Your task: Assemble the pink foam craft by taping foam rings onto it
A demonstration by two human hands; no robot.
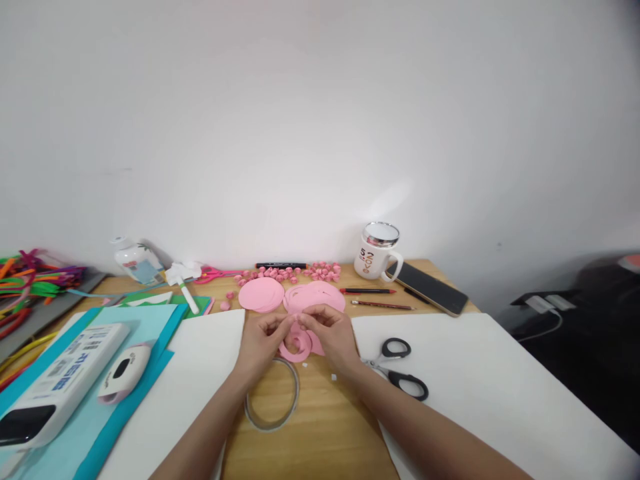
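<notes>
My left hand [267, 333] and my right hand [327, 333] meet above the middle of the table, fingertips pinched close together. Between them is a small bit of pink paper, mostly hidden by the fingers. Just below the fingertips a curled pink paper spiral [289, 353] shows; whether it joins the held bit I cannot tell. Behind my hands lie a pink paper disc [261, 295] and a stack of pink paper discs [325, 293]. A roll of clear tape [251, 413] lies near my left wrist. Black-handled scissors [395, 365] rest beside my right forearm.
Several small rolled pink paper pieces [323, 270] sit along the wall near a black marker [281, 265]. A white mug [375, 257], phone [430, 288], and pencil [383, 305] are at back right. White sheets [465, 373] flank the wooden table; coloured paper [160, 333] lies left.
</notes>
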